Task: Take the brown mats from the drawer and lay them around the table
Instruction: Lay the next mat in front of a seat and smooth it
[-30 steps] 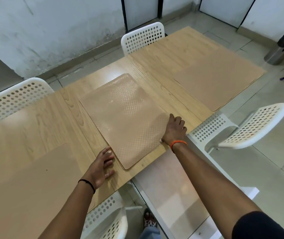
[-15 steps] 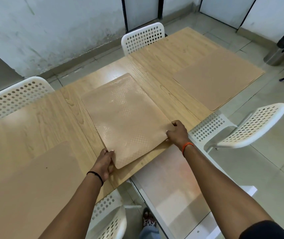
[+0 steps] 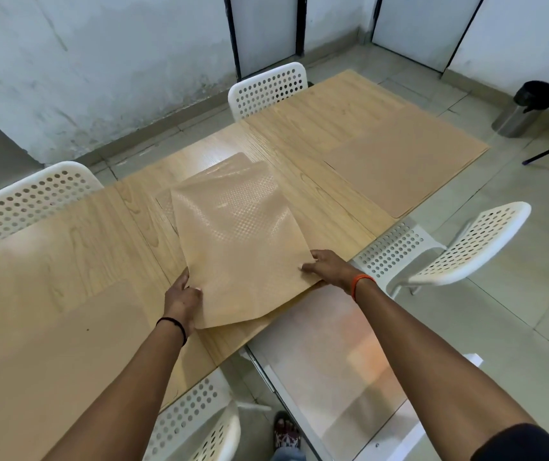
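Room on the counter (image 3: pixel 106 241)
We see bare wood beyond the lifted mat (image 3: pixel 233 247); white chairs (image 3: pixel 439 257) crowd both long edges.

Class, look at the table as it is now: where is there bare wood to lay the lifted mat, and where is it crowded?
Bare wood lies along the far edge between the two white chairs, and between the mat stack and the right mat. The middle is crowded: both hands, left and right, grip the lifted mat. The left mat fills the near left.
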